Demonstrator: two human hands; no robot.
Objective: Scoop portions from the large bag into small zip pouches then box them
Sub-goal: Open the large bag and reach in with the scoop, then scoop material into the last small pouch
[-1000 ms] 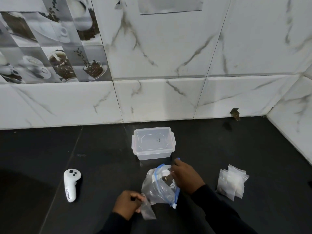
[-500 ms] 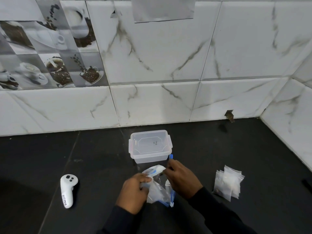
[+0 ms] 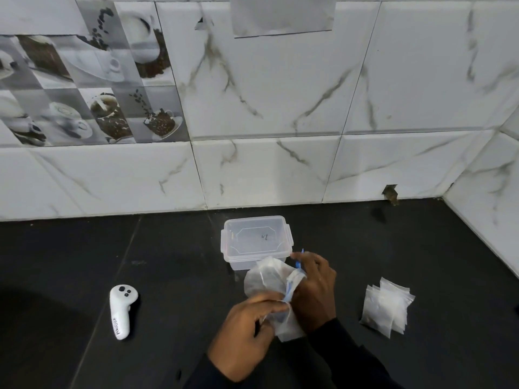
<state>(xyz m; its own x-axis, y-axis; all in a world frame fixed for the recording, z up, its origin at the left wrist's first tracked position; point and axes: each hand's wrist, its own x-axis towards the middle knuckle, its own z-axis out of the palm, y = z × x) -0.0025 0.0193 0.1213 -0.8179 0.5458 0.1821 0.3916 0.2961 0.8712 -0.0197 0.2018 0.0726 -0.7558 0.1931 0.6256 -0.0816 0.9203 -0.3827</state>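
One large bag (image 3: 265,279), clear, crumpled, blue zip strip (image 3: 290,289)

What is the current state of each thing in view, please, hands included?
Large bag: crumpled, gripped by both hands.
Plastic box: lid on.
Small zip pouches: piled flat, no hand on them.
White controller: lying idle.
Left hand: gripping the bag.
Right hand: pinching the bag's blue zip edge.
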